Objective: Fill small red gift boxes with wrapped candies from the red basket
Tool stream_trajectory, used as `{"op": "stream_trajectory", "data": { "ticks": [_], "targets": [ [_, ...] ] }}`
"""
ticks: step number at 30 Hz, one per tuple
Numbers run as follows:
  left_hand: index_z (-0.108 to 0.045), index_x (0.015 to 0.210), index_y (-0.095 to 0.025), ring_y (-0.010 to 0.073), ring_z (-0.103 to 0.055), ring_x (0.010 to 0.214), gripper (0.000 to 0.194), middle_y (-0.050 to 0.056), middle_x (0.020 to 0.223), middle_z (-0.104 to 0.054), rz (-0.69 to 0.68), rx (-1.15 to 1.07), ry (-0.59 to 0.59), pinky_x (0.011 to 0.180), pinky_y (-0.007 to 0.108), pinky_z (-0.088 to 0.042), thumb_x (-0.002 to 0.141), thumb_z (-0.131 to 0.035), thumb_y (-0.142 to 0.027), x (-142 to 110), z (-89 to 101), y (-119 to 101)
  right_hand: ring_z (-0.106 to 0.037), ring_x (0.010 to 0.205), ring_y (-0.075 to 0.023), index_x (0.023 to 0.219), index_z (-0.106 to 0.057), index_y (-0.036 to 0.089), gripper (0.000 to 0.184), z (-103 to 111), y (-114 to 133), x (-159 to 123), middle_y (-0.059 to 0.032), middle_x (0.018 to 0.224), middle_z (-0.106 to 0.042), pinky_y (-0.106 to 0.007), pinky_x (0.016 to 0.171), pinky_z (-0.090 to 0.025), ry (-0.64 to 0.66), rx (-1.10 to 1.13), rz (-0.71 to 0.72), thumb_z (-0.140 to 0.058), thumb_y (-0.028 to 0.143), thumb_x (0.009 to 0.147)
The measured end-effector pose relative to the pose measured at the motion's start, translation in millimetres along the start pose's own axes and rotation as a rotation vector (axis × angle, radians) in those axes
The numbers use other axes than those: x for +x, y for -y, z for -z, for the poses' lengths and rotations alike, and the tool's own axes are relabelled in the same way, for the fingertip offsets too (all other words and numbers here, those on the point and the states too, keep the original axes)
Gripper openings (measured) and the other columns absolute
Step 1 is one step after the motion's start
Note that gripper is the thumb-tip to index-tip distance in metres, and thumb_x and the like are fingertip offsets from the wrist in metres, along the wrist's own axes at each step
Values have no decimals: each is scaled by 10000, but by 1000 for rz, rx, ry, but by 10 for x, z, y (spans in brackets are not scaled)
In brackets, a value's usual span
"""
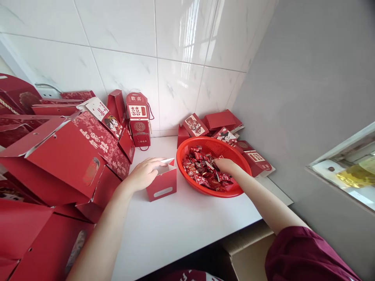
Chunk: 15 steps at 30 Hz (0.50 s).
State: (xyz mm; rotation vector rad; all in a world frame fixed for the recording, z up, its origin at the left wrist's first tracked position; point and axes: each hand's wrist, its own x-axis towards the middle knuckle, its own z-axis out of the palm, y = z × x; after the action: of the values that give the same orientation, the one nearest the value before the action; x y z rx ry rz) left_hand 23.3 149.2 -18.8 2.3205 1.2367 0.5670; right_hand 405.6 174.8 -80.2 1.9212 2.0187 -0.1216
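A small open red gift box (163,185) stands on the white table (181,222). My left hand (145,173) rests on its left rim, fingers curled over the edge and holding it. To the right sits a round red plastic basket (245,162) filled with several red-wrapped candies (202,171). My right hand (225,166) reaches into the basket, its fingers closed down among the candies; what they hold is hidden.
Large red gift boxes (67,156) pile up on the left. An assembled small box with handle (137,117) stands at the tiled wall. Flat red boxes (219,123) lie behind the basket. A cardboard carton (249,249) sits below the table's edge.
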Motion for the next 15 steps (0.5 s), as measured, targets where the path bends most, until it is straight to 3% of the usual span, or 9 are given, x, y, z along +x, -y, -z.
{"op": "stream_trajectory", "data": {
  "ticks": [15],
  "targets": [
    [-661,1173,-294,175,-486,1291,549,-52,1388,-546,-57,71,-29,1108,336,-383,778,-353,-70,-64,13,-18,-640,967,-204,1189,-579,124,309,-49,12,-22,-94,1094,-649,-401,854,-528,-21,56,35,-584,293,930]
  ]
}}
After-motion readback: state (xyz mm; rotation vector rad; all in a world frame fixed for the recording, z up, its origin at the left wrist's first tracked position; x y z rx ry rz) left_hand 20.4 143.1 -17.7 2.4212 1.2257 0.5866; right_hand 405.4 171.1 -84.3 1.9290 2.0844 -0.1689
